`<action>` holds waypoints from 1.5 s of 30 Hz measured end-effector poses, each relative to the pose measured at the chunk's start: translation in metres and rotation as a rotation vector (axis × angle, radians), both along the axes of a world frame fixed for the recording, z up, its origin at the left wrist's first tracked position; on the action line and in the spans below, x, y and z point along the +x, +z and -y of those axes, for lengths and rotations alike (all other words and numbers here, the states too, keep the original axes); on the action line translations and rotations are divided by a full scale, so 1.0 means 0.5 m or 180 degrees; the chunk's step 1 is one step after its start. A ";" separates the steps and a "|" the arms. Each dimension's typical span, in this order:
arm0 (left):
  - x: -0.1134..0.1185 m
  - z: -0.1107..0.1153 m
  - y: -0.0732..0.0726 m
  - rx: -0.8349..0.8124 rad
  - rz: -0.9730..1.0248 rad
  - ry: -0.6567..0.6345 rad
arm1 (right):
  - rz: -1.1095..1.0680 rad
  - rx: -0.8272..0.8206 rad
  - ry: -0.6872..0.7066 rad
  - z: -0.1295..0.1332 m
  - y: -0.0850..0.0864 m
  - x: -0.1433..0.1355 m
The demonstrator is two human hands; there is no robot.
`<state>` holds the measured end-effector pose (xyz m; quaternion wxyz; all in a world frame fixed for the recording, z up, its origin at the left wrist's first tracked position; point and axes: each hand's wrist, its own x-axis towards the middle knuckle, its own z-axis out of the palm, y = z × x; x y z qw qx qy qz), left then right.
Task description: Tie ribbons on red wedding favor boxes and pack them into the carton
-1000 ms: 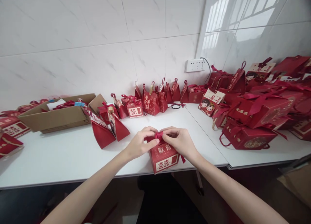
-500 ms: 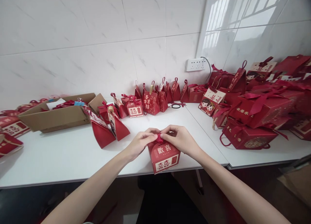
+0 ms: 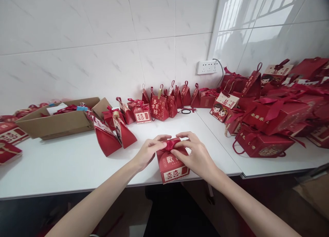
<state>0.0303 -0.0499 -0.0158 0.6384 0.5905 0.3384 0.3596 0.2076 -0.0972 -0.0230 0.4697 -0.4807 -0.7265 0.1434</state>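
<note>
The small red cardboard gift box with a cream character panel (image 3: 168, 165) stood at the front edge of the white tabletop (image 3: 69, 168), its near lower corner level with that edge; whether the corner overhung could not be determined. The left hand (image 3: 147, 153) pinched the left side of the glossy dark-red ribbon bow (image 3: 169, 146) on the box's top, thumb in front and fingers behind. The right hand (image 3: 197, 154) was partly open at the bow's right side, thumb and forefinger well parted, the thumb tip close by the ribbon; contact there could not be confirmed. White surface extended to the left of the box and behind it, and a narrower stretch, crossed by a table seam, ran to its right. Beyond these margins, a pair of red pyramid-shaped cartons (image 3: 108, 141) limited the left side, with an open brown cardboard tray (image 3: 55, 129) farther left. A row of red loop-handled boxes (image 3: 159, 108) lined the tiled wall (image 3: 102, 69), a thin black ring (image 3: 185, 111) lying near them. A high pile of red ribboned boxes (image 3: 279, 115) blocked the far right.
</note>
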 end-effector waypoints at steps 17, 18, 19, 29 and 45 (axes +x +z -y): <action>-0.015 0.086 0.006 0.1959 -0.1837 0.1390 | 0.0343 -0.0558 0.0148 0.017 0.029 0.014; -0.015 0.093 0.003 0.2032 -0.1824 0.1501 | 0.0360 -0.0673 0.0162 0.017 0.036 0.017; -0.015 0.101 0.001 0.2064 -0.1778 0.1589 | 0.0378 -0.0806 0.0189 0.017 0.043 0.021; 0.000 0.123 -0.023 0.1147 -0.0872 0.1435 | 0.0655 -0.1701 0.0867 0.006 0.086 0.065; -0.010 0.105 -0.037 0.0322 -0.0331 0.1191 | 0.0990 -0.1464 -0.0480 0.030 0.092 0.093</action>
